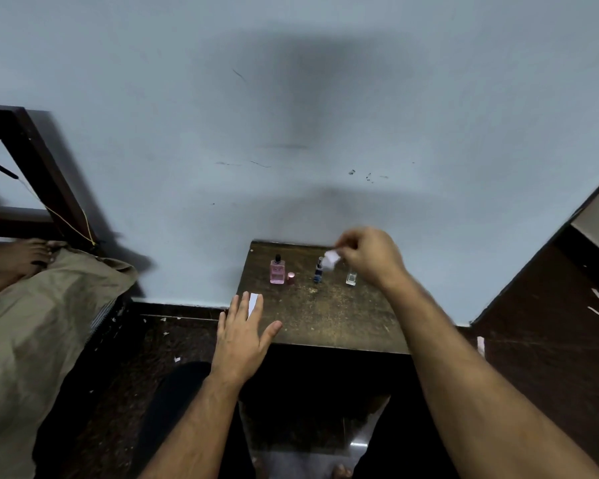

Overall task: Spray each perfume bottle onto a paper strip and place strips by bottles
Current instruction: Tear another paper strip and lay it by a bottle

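Note:
Three perfume bottles stand in a row near the back of a small brown table [343, 326]. A pink bottle [277, 270] is at the left with its pink cap [291, 278] standing beside it. A blue bottle [318, 271] is in the middle and a small clear bottle [351, 278] at the right. My right hand [370, 257] hovers above the clear bottle, pinching a white paper strip [332, 259] that hangs next to the blue bottle's top. My left hand [246, 335] lies flat with fingers spread on another white strip [253, 303] at the table's front left corner.
A pale blue wall rises right behind the table. A bed with a beige sheet [42, 326] and a person's foot [28, 254] is at the left, below a dark wooden frame [45, 174]. Dark furniture [550, 305] stands at the right. Paper scraps litter the dark floor.

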### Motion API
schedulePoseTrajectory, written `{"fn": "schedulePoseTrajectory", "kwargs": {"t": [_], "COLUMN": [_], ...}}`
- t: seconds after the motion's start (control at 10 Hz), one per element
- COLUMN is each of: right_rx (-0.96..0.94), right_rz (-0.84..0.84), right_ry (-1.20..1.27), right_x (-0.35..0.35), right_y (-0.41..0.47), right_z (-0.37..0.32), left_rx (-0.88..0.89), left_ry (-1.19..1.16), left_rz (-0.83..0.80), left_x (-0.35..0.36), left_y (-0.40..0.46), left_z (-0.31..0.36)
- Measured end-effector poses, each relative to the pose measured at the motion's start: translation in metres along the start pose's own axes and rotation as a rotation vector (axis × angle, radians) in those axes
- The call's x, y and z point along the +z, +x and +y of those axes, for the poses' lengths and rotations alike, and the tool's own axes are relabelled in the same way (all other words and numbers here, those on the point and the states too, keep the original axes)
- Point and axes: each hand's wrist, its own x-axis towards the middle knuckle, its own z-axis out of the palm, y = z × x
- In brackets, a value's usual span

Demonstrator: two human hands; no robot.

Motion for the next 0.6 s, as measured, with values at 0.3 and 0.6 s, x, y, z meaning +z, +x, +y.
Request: {"fn": "schedulePoseTrajectory", "kwargs": {"t": [0.3,0.6], "right_rx": [-0.152,0.007], "right_rz": [-0.390,0.003], "right_ry": [1.047,0.122], "right_x": [-0.032,-0.002], "right_y": [-0.012,-0.001], "right_z": [-0.026,-0.003], "left_rx": [-0.006,-0.010], "left_ry": [-0.006,-0.029], "left_rz": [-0.012,-0.001], "left_x": [-0.002,0.000], "left_y": [0.000,0.000], "left_z": [0.000,-0.002]}}
